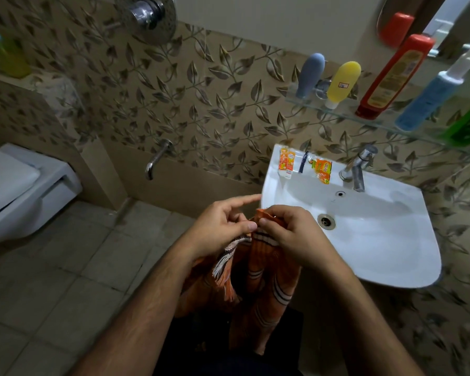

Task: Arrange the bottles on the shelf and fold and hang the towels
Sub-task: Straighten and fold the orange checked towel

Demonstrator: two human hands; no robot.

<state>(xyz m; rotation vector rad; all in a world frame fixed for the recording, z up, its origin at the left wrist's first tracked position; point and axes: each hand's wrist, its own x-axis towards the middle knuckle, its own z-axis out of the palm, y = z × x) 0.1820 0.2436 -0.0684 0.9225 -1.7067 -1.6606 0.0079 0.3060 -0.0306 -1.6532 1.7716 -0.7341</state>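
Bottles [343, 83] on glass shelf [337, 111]

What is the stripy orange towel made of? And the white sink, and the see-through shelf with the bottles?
The stripy orange towel looks like thin woven cotton: it hangs in soft folds and has a loose white fringe. The white sink looks like glazed ceramic, smooth and shiny with light glints. The see-through shelf is probably glass, since the tiles show through it, though clear plastic is possible.

A home bathroom: washbasin [391, 240], toilet [25, 191], tiled wall [201, 104].
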